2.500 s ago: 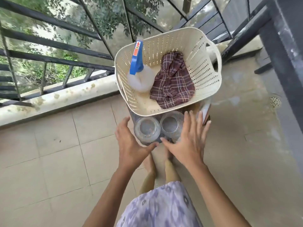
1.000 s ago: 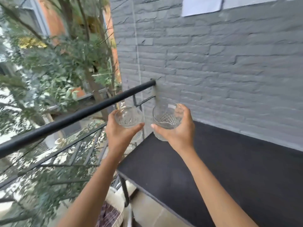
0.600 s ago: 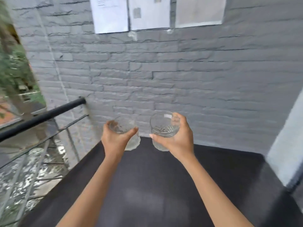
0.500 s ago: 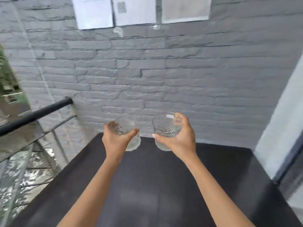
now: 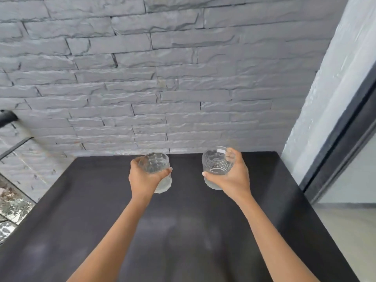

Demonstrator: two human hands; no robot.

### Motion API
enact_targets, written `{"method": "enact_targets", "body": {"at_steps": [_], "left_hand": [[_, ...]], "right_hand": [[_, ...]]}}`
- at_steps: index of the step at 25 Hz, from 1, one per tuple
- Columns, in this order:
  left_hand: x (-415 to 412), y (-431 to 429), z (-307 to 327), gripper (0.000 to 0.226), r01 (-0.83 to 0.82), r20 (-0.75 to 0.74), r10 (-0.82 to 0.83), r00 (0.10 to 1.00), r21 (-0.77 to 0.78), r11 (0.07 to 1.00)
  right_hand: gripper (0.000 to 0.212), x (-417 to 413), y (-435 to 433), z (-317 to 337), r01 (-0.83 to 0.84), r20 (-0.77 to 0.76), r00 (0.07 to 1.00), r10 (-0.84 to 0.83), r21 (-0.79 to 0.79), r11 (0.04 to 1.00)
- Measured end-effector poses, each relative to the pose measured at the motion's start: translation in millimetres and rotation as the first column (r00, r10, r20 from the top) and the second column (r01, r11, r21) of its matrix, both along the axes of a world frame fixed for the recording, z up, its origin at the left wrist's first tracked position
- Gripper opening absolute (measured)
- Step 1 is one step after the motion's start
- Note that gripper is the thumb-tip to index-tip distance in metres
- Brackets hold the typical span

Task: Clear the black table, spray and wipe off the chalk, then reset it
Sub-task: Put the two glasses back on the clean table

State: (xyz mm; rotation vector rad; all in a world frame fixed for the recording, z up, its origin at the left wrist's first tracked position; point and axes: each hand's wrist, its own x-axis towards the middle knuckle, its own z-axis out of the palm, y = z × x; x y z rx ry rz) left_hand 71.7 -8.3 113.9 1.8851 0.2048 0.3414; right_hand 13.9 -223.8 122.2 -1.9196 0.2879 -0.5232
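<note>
The left hand's fingers (image 5: 136, 161) are curling round the far side of the left glass (image 5: 155, 165), with the thumb closing on its near side, so the left hand (image 5: 142, 179) is gripping it just below the rim. The right hand's fingers (image 5: 232, 155) are wrapping the far right side of the right glass (image 5: 215, 164), the thumb pressing across its near wall, and the right hand (image 5: 231, 177) is clasping it from the right. Both glasses are clear, cut with a pattern, and standing upright with their mouths up.

They are sitting apart from each other, side by side, over the far part of the black table (image 5: 203, 237), near its far edge. I cannot tell whether their bases are touching the top. Both forearms are reaching in from the near edge. Paler, hazy patches are showing on the near middle of the tabletop.

A grey stone wall (image 5: 162, 78) is running along the far edge. A dark railing (image 5: 7, 117) is meeting that wall at the left, and a dark door frame (image 5: 343, 155) is standing beyond the right edge.
</note>
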Motion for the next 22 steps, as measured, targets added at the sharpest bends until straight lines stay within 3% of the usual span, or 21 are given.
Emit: {"method": "enact_targets", "body": {"at_steps": [6, 12, 22], "left_hand": [[27.4, 5.0, -45.2, 0.088, -0.001, -0.123, 0.014, 0.992, 0.101, 0.995], [52.9, 20.9, -88.6, 0.087, -0.010, -0.240, 0.050, 0.970, 0.161, 0.987], [75.5, 43.7, -122.5, 0.088, -0.110, -0.274, 0.148, 0.950, 0.149, 0.983]], "right_hand": [[0.088, 27.4, -1.2, -55.0, -0.082, -0.110, 0.990, 0.092, 0.094, 0.992], [0.097, 58.3, 17.9, -109.8, -0.004, -0.238, 0.971, 0.029, 0.102, 0.995], [0.093, 90.3, 48.9, -153.4, -0.031, -0.312, 0.948, 0.059, 0.093, 0.995]]}}
